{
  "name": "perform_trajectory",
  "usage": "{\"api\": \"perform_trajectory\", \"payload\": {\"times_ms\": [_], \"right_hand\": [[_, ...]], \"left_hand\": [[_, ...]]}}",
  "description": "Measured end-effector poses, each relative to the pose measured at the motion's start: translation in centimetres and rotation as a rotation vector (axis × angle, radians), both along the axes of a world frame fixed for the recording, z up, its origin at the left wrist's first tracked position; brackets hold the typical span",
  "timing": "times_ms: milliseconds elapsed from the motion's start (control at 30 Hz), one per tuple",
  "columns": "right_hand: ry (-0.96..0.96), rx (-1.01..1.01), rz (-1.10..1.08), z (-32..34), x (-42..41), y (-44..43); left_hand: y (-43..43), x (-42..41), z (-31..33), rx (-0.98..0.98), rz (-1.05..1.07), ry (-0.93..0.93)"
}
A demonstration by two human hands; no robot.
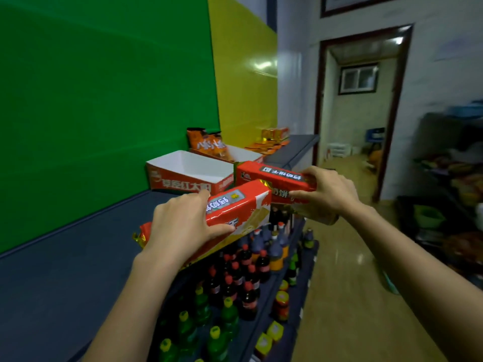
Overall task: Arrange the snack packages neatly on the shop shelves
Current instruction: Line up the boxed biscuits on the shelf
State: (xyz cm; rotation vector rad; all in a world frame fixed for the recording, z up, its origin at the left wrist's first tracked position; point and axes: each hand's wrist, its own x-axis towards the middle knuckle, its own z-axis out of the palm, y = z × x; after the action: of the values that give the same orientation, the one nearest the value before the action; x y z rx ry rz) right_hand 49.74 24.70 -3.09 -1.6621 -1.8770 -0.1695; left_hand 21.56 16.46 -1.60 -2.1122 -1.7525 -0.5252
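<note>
The left hand point(183, 228) is curling its fingers round the near biscuit pack point(243, 207) at the shelf point(65, 270) edge. At 2 o'clock, the right hand point(333, 193) is clamping its fingers on the far biscuit pack point(271, 175).

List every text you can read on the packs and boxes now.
"钙奶饼干": right pack, held in the right hand.
"钙奶饼": left pack, held in the left hand; the rest is covered.
"草原红太阳", roughly: open carton.
"小小酥": orange bag.
Labels on the bottles: too small to read.
</note>
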Motion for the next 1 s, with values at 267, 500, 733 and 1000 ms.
{"api": "perform_trajectory", "payload": {"times_ms": [267, 500, 733, 1000], "right_hand": [[-0.023, 0.017, -0.030, 0.6, 12.5, 8.6], [-0.057, 0.012, -0.076, 1.6, 23.0, 18.1], [-0.018, -0.005, -0.107, 1.0, 31.1, 28.2], [0.023, 0.004, -0.128, -0.4, 38.5, 42.1]], "left_hand": [[11.8, 12.1, 0.1, 0.015, -0.073, -0.009], [22.3, 22.9, 0.0, 0.032, -0.056, -0.009], [32.9, 30.4, -0.2, 0.046, -0.042, 0.019], [47.9, 38.1, -1.2, 0.076, -0.027, 0.015]]}}
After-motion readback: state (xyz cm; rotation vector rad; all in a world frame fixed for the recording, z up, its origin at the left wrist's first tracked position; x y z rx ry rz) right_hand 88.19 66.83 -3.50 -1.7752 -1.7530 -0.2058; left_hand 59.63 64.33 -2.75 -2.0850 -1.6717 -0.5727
